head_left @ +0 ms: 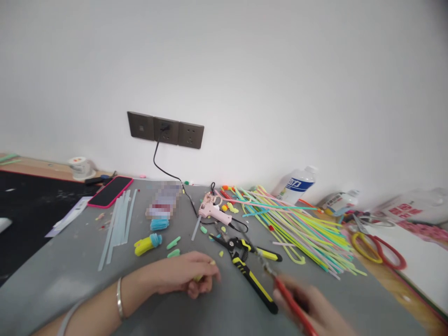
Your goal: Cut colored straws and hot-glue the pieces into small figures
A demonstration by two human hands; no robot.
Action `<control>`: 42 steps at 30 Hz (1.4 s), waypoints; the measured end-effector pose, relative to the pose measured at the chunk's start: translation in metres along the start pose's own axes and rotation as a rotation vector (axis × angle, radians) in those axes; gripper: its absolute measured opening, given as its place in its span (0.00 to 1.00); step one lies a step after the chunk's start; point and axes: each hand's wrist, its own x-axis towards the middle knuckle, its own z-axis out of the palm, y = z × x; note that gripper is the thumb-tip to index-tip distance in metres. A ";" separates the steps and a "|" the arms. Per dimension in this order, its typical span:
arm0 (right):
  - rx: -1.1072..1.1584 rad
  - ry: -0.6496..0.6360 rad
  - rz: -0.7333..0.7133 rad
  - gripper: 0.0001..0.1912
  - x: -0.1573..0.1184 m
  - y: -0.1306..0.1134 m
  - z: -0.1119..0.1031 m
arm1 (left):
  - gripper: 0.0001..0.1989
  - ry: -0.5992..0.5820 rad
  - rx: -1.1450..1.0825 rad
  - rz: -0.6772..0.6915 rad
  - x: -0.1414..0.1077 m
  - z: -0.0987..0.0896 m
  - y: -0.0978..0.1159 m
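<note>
My left hand point(185, 273) is closed over the grey mat, fingers curled round a small yellow piece point(198, 278) that is mostly hidden. At the lower right, my right hand point(311, 305) grips a red-handled metal tool point(290, 298), smeared by motion; its metal end points up and left, and its exact kind is unclear. Between the hands lie black-and-yellow wire strippers point(252, 280) with their handles spread. Beyond my left hand are a yellow fuzzy bundle with a blue end point(147, 244), a blue bundle point(159, 224) and light green pieces point(173, 253).
A pink glue gun point(215, 213) lies mid-mat, its cord running toward the wall socket point(166, 131). Many coloured pipe cleaners point(301, 228) spread to the right, near scissors point(380, 249) and a white bottle point(296, 184). Glue sticks point(119, 219) and a phone point(111, 191) lie left.
</note>
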 end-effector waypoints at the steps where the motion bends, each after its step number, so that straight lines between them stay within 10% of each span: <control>1: -0.024 0.028 -0.003 0.26 0.008 0.006 -0.009 | 0.10 -0.019 -0.017 0.033 0.000 -0.001 0.000; 6: -0.398 0.319 0.112 0.24 0.056 0.034 -0.033 | 0.19 -0.062 0.019 0.178 0.001 -0.007 -0.001; 16: -0.492 0.311 -0.031 0.16 0.121 0.045 -0.033 | 0.18 -0.063 0.049 0.212 0.000 -0.012 0.000; 23: -0.457 0.409 -0.148 0.11 0.121 0.005 -0.029 | 0.11 -0.064 -0.067 0.246 -0.002 -0.011 0.001; 30: 0.127 -0.119 -0.554 0.11 0.084 -0.089 0.014 | 0.08 -0.139 -0.099 0.247 -0.002 -0.007 0.002; 42: 0.029 -0.166 -0.557 0.09 0.105 -0.104 0.022 | 0.25 0.225 0.327 0.315 -0.002 -0.013 0.007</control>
